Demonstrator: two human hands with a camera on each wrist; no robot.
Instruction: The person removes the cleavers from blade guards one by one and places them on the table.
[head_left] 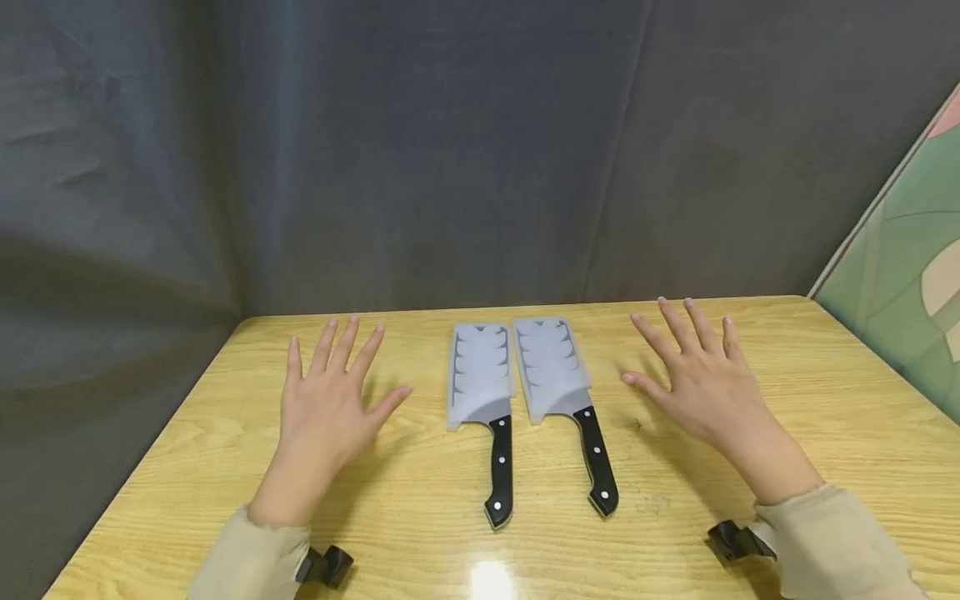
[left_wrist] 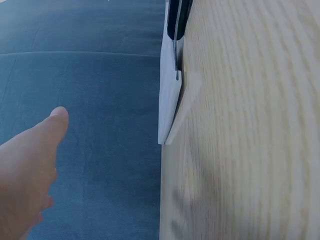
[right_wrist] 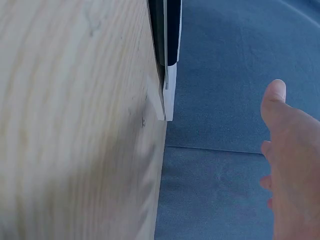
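Two sheathed cleavers (head_left: 481, 385) (head_left: 552, 377) lie untouched mid-desk (head_left: 825, 400); left hand (head_left: 330, 404) at nine o'clock, right hand (head_left: 693, 379) at three, both spread, holding nothing.

A pale wooden table (head_left: 825, 392) stands against dark grey cloth backdrop (head_left: 375, 150), glare on its near edge.

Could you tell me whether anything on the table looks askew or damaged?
Only slightly: the right cleaver lies tilted, its handle angling rightward, while the left cleaver lies straight. Both blades sit in guards, undamaged. Both hands hover open, touching nothing.
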